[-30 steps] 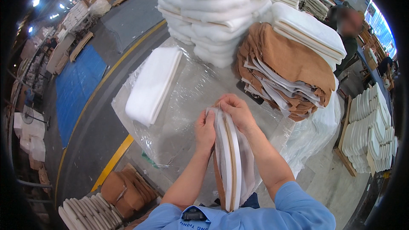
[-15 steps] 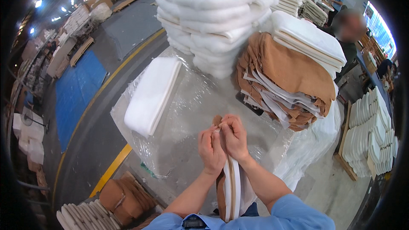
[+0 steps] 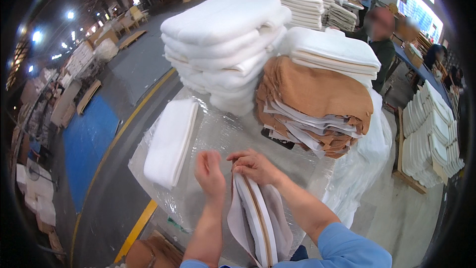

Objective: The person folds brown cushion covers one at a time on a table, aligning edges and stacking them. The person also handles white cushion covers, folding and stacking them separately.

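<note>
Our right hand pinches the soft grey cloth cover at the top of the long white tan-striped pad, before our body; our left hand is apart, empty. With one grip only, the cloth may slip.

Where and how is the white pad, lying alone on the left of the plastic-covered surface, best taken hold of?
I would grip the white pad at the middle of its long right edge, with the left hand coming from the right, pinching above and below. It lies flat, looks soft and thick, and this edge faces the hand; the tall white stack stands near its far end.
</note>
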`<state>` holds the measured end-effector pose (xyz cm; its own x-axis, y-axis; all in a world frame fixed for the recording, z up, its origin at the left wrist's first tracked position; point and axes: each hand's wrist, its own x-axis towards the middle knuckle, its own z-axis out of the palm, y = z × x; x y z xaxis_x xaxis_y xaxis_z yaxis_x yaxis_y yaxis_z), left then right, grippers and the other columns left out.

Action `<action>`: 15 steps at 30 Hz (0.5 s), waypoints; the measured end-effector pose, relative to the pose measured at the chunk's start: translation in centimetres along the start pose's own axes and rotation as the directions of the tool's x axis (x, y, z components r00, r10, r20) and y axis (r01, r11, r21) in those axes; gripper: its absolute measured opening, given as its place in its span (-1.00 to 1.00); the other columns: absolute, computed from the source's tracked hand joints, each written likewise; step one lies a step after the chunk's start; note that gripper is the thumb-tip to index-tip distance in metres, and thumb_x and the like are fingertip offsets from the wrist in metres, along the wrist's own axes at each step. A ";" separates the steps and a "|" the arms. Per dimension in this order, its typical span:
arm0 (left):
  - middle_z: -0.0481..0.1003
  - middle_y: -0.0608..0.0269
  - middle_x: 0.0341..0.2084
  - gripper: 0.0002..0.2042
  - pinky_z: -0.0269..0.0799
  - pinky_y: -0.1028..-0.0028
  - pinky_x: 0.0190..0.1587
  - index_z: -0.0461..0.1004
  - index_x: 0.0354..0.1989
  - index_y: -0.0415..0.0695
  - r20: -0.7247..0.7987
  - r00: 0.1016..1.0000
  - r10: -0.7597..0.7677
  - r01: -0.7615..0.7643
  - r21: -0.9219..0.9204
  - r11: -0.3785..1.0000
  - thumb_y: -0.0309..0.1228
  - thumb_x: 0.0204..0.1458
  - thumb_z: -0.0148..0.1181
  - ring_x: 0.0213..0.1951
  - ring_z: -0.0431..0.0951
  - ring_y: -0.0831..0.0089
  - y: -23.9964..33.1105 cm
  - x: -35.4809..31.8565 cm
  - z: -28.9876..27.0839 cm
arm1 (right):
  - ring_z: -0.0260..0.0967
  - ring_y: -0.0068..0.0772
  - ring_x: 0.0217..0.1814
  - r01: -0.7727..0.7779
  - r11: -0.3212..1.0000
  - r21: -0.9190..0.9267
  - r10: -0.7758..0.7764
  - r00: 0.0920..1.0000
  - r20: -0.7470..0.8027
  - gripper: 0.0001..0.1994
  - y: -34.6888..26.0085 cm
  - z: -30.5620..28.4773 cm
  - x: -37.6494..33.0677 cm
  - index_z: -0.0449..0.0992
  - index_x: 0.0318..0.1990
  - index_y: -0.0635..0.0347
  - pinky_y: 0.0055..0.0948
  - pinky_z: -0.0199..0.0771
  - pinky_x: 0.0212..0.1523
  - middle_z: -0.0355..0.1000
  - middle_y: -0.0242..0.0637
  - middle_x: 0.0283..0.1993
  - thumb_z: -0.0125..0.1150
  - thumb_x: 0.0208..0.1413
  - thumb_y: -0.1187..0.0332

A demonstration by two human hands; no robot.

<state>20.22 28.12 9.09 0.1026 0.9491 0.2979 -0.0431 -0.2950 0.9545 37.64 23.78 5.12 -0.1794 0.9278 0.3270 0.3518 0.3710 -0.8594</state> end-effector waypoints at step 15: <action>0.67 0.17 -0.42 -0.69 0.51 0.44 -0.24 0.61 -0.22 -0.28 0.682 0.576 -0.451 0.025 0.537 0.843 -0.22 0.34 0.18 -0.36 0.63 0.49 1.0 4.4 6.5 | 0.45 -0.08 0.24 0.133 0.982 0.137 -0.093 0.961 -0.261 -0.80 3.1 4.3 -2.6 0.59 0.02 0.20 -0.14 0.37 0.31 0.55 -0.15 0.09 0.17 0.31 0.43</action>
<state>27.09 31.28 11.42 0.7560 0.6043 -0.2516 0.4997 -0.2845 0.8182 35.24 22.33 -0.06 0.0341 0.8671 0.4969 0.1957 0.4818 -0.8542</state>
